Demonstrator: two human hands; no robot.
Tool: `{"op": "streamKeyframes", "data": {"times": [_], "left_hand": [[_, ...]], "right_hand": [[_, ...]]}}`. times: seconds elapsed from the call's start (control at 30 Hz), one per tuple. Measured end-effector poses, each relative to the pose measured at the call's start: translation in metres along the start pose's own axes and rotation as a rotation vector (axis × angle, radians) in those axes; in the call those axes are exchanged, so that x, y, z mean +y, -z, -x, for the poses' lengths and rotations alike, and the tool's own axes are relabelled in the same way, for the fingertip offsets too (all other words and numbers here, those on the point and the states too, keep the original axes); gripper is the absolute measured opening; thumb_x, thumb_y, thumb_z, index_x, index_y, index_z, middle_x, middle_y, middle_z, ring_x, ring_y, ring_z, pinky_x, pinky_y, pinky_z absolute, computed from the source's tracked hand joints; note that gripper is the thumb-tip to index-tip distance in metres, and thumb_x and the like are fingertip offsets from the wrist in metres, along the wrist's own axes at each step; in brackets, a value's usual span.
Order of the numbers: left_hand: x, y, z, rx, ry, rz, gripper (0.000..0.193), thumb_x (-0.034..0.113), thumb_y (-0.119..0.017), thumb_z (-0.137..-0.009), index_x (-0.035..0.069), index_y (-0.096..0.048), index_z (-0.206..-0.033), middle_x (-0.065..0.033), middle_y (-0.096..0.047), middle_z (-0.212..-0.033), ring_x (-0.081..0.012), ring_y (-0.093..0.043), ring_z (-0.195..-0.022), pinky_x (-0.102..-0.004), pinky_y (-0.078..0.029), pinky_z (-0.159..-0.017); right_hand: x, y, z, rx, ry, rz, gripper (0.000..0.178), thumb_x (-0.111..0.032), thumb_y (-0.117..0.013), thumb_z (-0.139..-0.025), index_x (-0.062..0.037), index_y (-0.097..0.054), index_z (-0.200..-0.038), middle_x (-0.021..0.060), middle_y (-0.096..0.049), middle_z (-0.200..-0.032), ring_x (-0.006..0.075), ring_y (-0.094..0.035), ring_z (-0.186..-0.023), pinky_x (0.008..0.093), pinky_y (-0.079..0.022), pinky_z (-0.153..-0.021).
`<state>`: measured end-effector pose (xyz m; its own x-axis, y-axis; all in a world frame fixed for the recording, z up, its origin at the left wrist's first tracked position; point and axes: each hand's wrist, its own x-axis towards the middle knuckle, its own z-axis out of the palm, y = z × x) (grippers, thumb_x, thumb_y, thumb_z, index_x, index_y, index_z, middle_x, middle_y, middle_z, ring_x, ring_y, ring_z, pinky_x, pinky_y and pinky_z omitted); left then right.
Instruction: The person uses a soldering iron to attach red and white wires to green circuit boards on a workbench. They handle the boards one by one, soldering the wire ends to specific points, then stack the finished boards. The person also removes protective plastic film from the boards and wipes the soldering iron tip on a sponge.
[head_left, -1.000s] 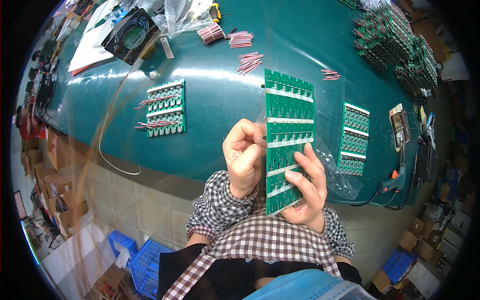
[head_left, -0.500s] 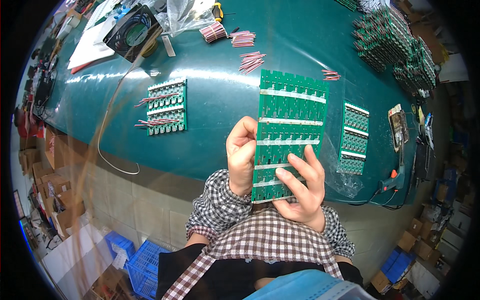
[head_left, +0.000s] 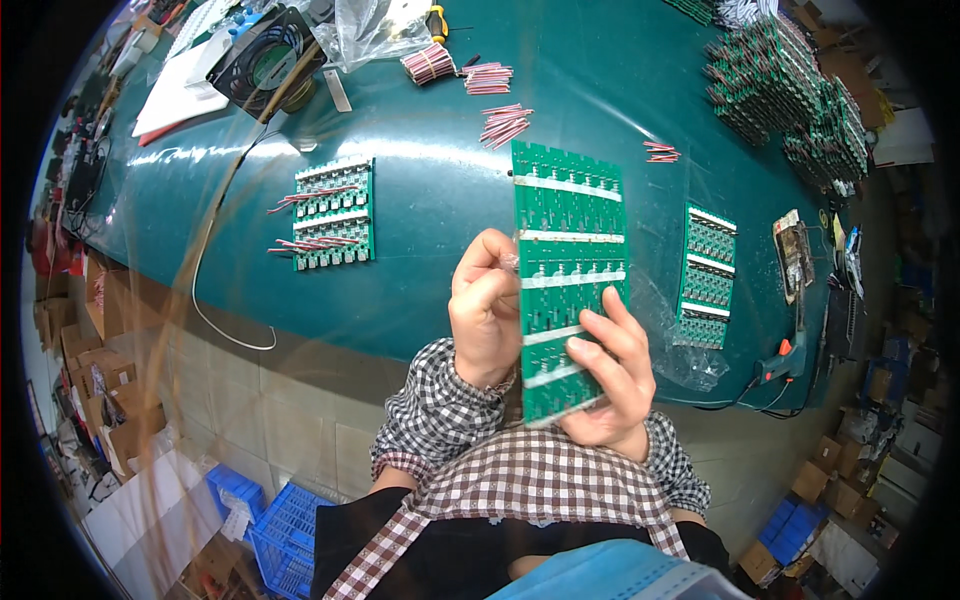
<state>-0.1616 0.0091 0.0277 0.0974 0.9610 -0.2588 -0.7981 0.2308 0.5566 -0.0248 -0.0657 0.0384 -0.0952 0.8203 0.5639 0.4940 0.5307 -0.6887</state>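
Observation:
My right hand (head_left: 617, 375) grips a large green circuit board panel (head_left: 570, 205) by its lower right part, fingers over the face and thumb hidden behind. The panel stands steeply tilted above the table's near edge, with several white strips across it. My left hand (head_left: 485, 312) is closed in a pinch at the panel's left edge. A small whitish, see-through bit shows at its fingertips, too small to name. Left on the table lies a board panel with red and white wires (head_left: 335, 214). A panel with white connector rows (head_left: 708, 265) lies to the right.
Bundles of short wires (head_left: 488, 78) lie at the far middle, near a screwdriver (head_left: 436, 22). A black fan (head_left: 270, 62) stands far left. Stacked wired boards (head_left: 775, 75) fill the far right. A soldering tool with a teal handle (head_left: 782, 362) rests by the right edge, near clear plastic film (head_left: 695, 372).
The panel has turned more edge-on and its lower end has shifted right and down. My left fingers have come slightly out from its edge, showing the whitish bit.

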Motion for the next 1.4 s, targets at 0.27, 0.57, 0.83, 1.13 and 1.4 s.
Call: {"op": "streamKeyframes", "data": {"times": [0.27, 0.57, 0.83, 1.13, 1.4], "left_hand": [[0.008, 0.024, -0.007, -0.055, 0.005, 0.281, 0.01, -0.001, -0.046, -0.069, 0.005, -0.043, -0.076, -0.0078, -0.046, -0.068, -0.018, -0.042, -0.058, -0.0279, -0.039, -0.054], [0.052, 0.034, 0.033, -0.233, -0.052, 0.35, 0.009, 0.002, -0.048, -0.08, 0.006, -0.04, -0.08, -0.0058, -0.042, -0.064, -0.0135, -0.036, -0.051, -0.0248, -0.03, -0.045], [0.049, 0.031, 0.05, -0.351, -0.006, 0.313, 0.01, 0.0, -0.047, -0.081, 0.005, -0.039, -0.083, -0.0075, -0.046, -0.073, -0.0146, -0.044, -0.058, -0.0269, -0.037, -0.052], [0.001, 0.014, 0.052, -0.119, -0.204, 0.069, 0.023, 0.005, -0.051, -0.083, 0.0, -0.052, -0.106, -0.0122, -0.06, -0.1, -0.0219, -0.059, -0.088, -0.0316, -0.049, -0.077], [-0.07, -0.011, 0.058, -0.314, -0.225, -0.521, 0.015, 0.009, -0.048, -0.091, -0.001, -0.05, -0.102, -0.0114, -0.061, -0.089, -0.0175, -0.063, -0.068, -0.0257, -0.052, -0.058]], "right_hand": [[0.006, 0.023, -0.008, 0.682, -0.351, -1.365, 0.057, -0.027, -0.052, -0.092, -0.0094, -0.032, -0.142, 0.0109, -0.038, -0.144, 0.0338, -0.035, -0.133, 0.0639, -0.025, -0.109], [0.038, 0.037, 0.011, 0.751, -0.469, -1.381, 0.05, -0.025, -0.049, -0.095, -0.0115, -0.035, -0.141, 0.0088, -0.039, -0.144, 0.0332, -0.038, -0.131, 0.0637, -0.032, -0.105], [0.047, 0.012, 0.018, 0.741, -0.688, -1.437, 0.043, -0.022, -0.043, -0.098, -0.0071, -0.035, -0.137, 0.0122, -0.045, -0.136, 0.0332, -0.044, -0.126, 0.0626, -0.038, -0.102], [0.077, 0.08, 0.07, -0.213, -1.038, -0.684, 0.074, -0.056, -0.042, -0.093, 0.0093, -0.05, -0.125, 0.02, -0.065, -0.105, 0.0238, -0.067, -0.088, 0.0291, -0.054, -0.076], [0.102, 0.084, 0.109, 0.211, -0.313, -1.329, 0.029, -0.009, -0.058, -0.09, 0.0025, -0.056, -0.116, 0.0064, -0.064, -0.097, 0.0069, -0.057, -0.071, 0.0191, -0.046, -0.06]]}}
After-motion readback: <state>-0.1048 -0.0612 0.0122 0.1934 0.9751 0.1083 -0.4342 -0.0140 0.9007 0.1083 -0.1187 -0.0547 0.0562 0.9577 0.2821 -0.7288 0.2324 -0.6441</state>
